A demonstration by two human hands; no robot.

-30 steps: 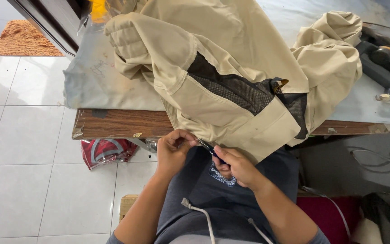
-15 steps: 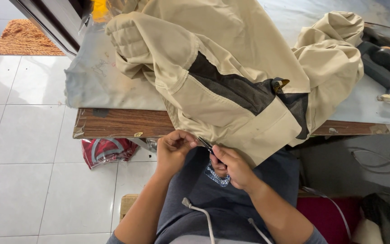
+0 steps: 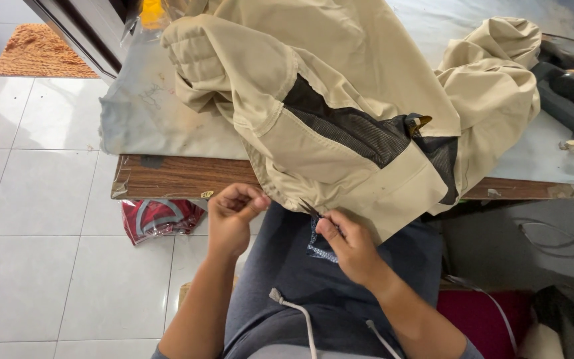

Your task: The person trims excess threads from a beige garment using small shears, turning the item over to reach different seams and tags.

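A beige jacket (image 3: 340,86) with black mesh panels lies heaped on the table (image 3: 167,176) and hangs over its front edge onto my lap. My left hand (image 3: 232,216) pinches the lower hem of the jacket between thumb and fingers. Just to its right, my right hand (image 3: 347,242) grips the same hem, thumb pressed at a dark zipper end. A small blue patch of fabric (image 3: 319,246) sits under the right hand on my grey-clad lap.
A grey cloth covers the wooden table top. A red bag (image 3: 157,218) lies on the white tiled floor under the table's left end. A dark machine (image 3: 569,83) stands at the right. A woven mat (image 3: 38,50) lies far left.
My hands have drawn slightly apart along the hem, the left one shifting a little leftward. The jacket has barely moved.
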